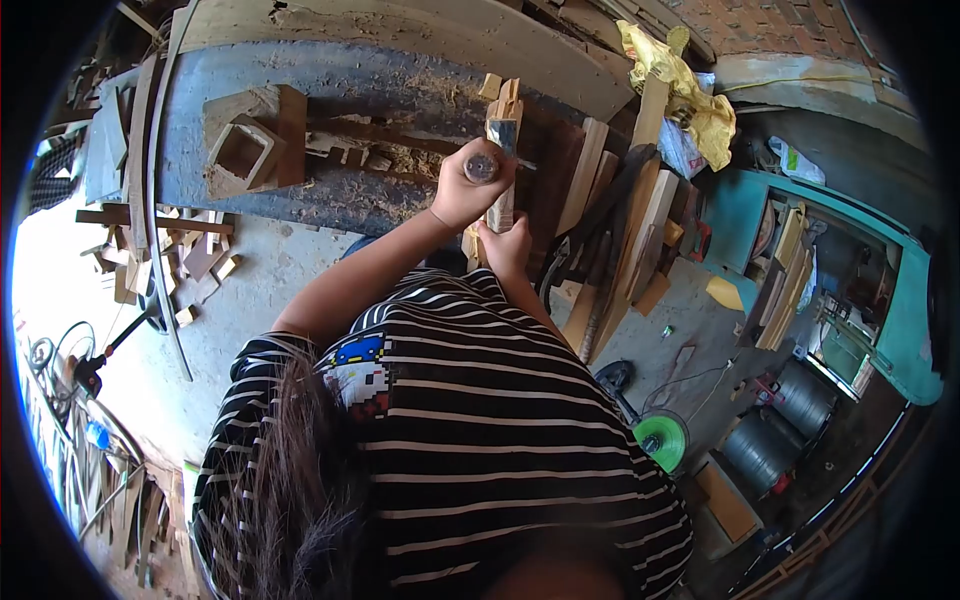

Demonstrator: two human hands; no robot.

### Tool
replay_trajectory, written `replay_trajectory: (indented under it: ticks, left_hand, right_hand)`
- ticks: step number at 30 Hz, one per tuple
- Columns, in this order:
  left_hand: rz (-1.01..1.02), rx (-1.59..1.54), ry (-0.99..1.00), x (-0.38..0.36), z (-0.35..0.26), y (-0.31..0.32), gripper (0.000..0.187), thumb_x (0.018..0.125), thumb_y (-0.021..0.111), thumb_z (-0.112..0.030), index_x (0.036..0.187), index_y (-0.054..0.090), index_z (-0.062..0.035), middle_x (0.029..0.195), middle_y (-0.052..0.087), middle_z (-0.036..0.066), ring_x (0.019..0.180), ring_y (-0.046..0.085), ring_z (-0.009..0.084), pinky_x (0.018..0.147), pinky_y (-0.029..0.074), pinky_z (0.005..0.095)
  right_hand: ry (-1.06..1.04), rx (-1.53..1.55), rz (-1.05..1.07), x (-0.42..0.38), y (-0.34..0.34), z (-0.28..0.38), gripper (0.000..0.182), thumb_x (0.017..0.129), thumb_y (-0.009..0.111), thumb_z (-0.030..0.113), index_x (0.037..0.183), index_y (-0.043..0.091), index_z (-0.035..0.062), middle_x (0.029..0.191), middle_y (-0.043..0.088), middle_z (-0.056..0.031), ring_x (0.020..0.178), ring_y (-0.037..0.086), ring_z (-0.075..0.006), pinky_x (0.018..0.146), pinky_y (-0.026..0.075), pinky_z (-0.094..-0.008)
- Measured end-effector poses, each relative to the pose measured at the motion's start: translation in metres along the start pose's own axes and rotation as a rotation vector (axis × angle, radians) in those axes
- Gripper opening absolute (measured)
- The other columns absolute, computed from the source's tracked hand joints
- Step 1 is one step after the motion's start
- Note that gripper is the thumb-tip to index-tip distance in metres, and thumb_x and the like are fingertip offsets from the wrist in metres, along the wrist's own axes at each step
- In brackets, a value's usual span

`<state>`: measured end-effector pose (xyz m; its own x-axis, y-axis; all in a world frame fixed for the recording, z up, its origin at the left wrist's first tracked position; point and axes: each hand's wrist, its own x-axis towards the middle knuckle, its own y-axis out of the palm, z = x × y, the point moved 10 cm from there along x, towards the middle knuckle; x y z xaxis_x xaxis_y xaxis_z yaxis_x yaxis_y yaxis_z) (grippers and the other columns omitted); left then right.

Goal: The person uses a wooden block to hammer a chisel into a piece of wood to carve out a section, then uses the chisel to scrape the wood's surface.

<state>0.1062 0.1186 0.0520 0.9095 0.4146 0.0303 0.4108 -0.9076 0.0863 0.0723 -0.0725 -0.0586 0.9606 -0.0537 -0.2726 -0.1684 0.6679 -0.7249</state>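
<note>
1. The shirt (pixel 480 440) is black with thin white stripes, plus a blue pixel print near the shoulder.
2. Crumpled cloth (pixel 690 90) up top is bright yellow.
3. That cabinet (pixel 900 330) is teal.
4. Round disc (pixel 662 440) on the floor is neon green.

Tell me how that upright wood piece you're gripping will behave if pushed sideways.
The wood piece looks stiff, unlikely to flex. Standing tall and narrow on the workbench, it would probably tip if the right hand let go. The left hand holds a round-ended tool against it.
</note>
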Motion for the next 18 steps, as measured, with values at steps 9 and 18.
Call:
replay_trajectory:
  ticks: [9, 18]
  left_hand:
    - [-0.005, 0.016, -0.014, 0.02, 0.002, -0.016, 0.012, 0.077, 0.071, -0.006, 0.077, 0.059, -0.0044, 0.074, 0.061, 0.002, 0.067, 0.056, 0.0077, 0.064, 0.047, 0.0244]
    - [0.03, -0.156, -0.136, 0.032, 0.021, -0.016, 0.018, 0.076, 0.074, -0.011, 0.082, 0.057, -0.0046, 0.072, 0.059, 0.001, 0.068, 0.052, 0.0053, 0.064, 0.047, 0.0244]
  right_hand:
    - [-0.013, -0.029, 0.006, 0.011, 0.013, 0.018, 0.052, 0.063, 0.079, 0.028, 0.097, 0.052, -0.0012, 0.087, 0.064, -0.0242, 0.083, 0.063, -0.0414, 0.074, 0.05, -0.0459]
    - [0.166, 0.085, -0.112, 0.013, -0.024, -0.016, 0.06, 0.066, 0.079, 0.025, 0.105, 0.051, -0.0114, 0.095, 0.062, -0.0233, 0.089, 0.061, -0.0332, 0.078, 0.047, -0.0388]
